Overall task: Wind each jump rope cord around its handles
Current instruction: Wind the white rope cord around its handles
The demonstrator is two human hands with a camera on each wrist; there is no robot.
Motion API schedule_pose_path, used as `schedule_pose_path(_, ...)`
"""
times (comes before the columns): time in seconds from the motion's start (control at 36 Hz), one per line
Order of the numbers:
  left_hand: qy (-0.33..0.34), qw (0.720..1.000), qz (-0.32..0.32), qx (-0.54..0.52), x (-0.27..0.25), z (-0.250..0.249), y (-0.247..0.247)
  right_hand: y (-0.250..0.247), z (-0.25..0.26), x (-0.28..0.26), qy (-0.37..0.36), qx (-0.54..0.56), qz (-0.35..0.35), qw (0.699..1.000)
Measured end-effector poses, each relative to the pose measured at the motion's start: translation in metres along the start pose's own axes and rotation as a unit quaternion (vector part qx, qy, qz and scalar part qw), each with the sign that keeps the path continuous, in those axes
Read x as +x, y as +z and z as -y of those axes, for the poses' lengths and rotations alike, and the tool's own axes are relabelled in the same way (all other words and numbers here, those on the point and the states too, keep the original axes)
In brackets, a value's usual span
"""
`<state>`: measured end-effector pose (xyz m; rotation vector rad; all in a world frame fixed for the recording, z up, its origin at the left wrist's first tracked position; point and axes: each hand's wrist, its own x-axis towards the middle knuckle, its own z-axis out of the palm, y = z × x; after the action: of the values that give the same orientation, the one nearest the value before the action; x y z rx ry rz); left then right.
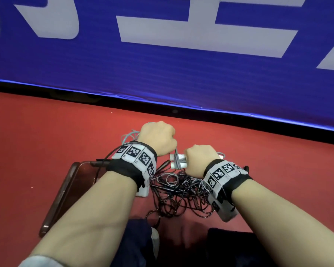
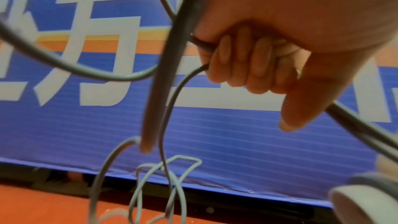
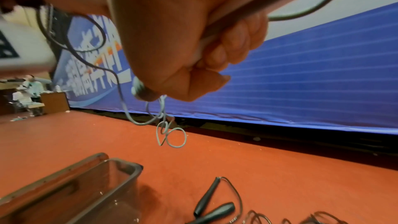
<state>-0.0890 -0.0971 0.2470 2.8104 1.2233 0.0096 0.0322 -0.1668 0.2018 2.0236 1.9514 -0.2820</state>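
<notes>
The left hand (image 2: pixel 269 43) has its fingers (image 2: pixel 241 64) curled tight around a grey cord (image 2: pixel 170 101), thumb pointing down. The right hand (image 1: pixel 200 159) is closed in a fist around two white handles (image 1: pixel 178 160) held side by side, with a few grey turns already wrapped near their ends. The rest of the grey cord hangs in loose loops (image 3: pixel 170 135) toward the red floor (image 1: pixel 46 141). Directly below lies a tangle of black rope (image 1: pixel 181 197) with black handles (image 3: pixel 212 205), beside a clear bin (image 3: pixel 90 192). The hanging loops may snag that black tangle, and if the cord goes slack the turns could slip off the handle ends.
</notes>
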Motion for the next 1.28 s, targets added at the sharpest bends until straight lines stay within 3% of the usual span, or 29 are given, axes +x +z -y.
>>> schedule_pose_path(0.22,-0.055,0.995,0.031,-0.076,0.000,0.007,0.000,-0.015,-0.002,-0.012,-0.088,0.015,-0.030,0.996)
schedule_pose_path(0.33,-0.082,0.983,0.064,-0.154,0.002,0.011,0.002,-0.016,-0.001,-0.018,-0.133,0.049,-0.090,0.986)
schedule_pose_path(0.44,-0.079,0.935,0.109,-0.327,0.005,0.014,0.004,-0.024,-0.005,-0.026,-0.164,0.147,-0.207,0.953)
schedule_pose_path(0.56,-0.060,0.870,0.061,-0.485,0.002,0.009,0.002,-0.035,-0.010,-0.028,-0.126,0.204,-0.315,0.918)
schedule_pose_path(0.64,-0.071,0.844,0.053,-0.529,0.000,-0.001,-0.006,-0.043,-0.011,-0.032,-0.082,0.231,-0.363,0.899)
schedule_pose_path(0.78,-0.089,0.834,0.072,-0.540,0.000,0.000,-0.001,-0.048,-0.007,-0.033,-0.055,0.235,-0.360,0.901)
schedule_pose_path(0.86,-0.090,0.865,0.065,-0.489,0.003,0.004,-0.003,-0.047,-0.009,-0.034,-0.059,0.215,-0.361,0.906)
schedule_pose_path(0.94,-0.130,0.852,0.036,-0.507,0.008,0.012,-0.006,-0.050,-0.010,-0.035,-0.031,0.188,-0.330,0.925)
schedule_pose_path(1.03,-0.154,0.851,0.023,-0.502,0.008,0.018,-0.014,-0.048,-0.007,-0.033,-0.063,0.167,-0.343,0.922)
schedule_pose_path(1.14,-0.168,0.855,0.005,-0.491,0.007,0.033,-0.012,-0.048,-0.007,-0.032,-0.083,0.116,-0.246,0.959)
schedule_pose_path(1.28,-0.177,0.843,-0.015,-0.507,0.009,0.034,-0.025,-0.051,-0.005,-0.034,-0.084,0.117,-0.214,0.966)
